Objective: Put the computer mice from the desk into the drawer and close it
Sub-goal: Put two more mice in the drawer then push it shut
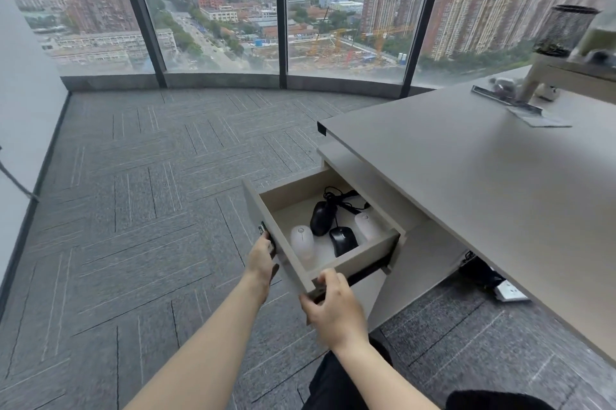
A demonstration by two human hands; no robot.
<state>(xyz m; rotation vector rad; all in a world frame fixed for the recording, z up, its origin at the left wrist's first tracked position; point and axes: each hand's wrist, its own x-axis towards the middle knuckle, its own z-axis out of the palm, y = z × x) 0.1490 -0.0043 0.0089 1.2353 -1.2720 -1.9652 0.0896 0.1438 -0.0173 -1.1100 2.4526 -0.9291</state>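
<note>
- The drawer (360,262) is pale beige inside and out.
- Two mice are glossy black: one (320,218) with a black cord (343,199), one (343,240) nearer the front.
- Two mice are white: one (301,241) at the left, one (366,225) at the right.
- The desk (483,169) top is light grey-beige.
- The carpet (133,209) is grey, with striped tiles laid in a zigzag.
- The window frames (280,12) are dark grey.
- The mesh cup (563,30) is black.
</note>
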